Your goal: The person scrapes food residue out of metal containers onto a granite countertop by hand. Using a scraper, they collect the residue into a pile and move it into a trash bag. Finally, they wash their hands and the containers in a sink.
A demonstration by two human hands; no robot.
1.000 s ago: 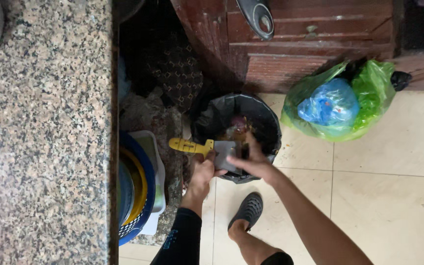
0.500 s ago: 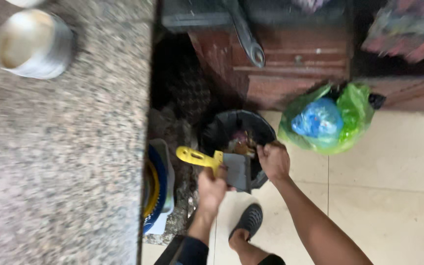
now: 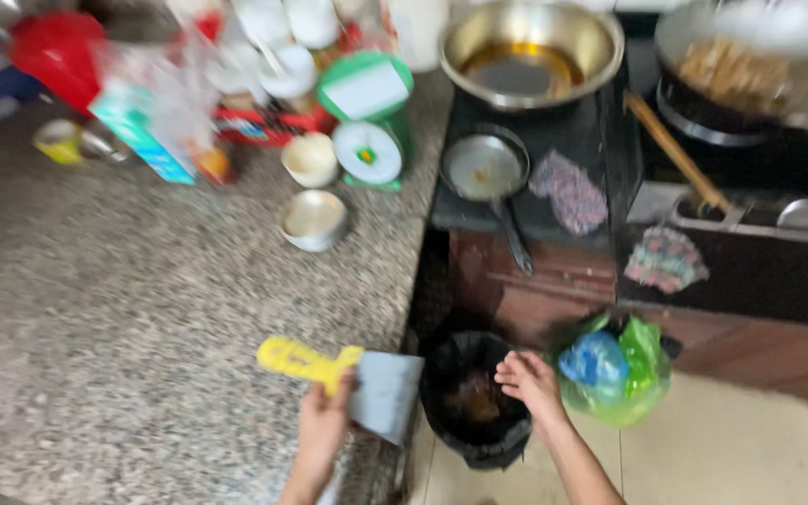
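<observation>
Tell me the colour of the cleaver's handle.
Yellow. The cleaver handle shows best in the head view, in the left hand.

A green kitchen scale (image 3: 368, 120) is standing at the back of the speckled granite counter (image 3: 123, 309), with two small bowls (image 3: 313, 220) sitting just in front of it. A red container (image 3: 53, 47) is blurring into the far left corner. On the stove (image 3: 554, 201), a small frying pan (image 3: 485, 168) is resting beside a patterned cloth (image 3: 569, 190), below a large steel bowl (image 3: 530, 42) holding dark liquid. A green plastic bag (image 3: 621, 369) is sitting on the tiled floor (image 3: 750, 449).
</observation>
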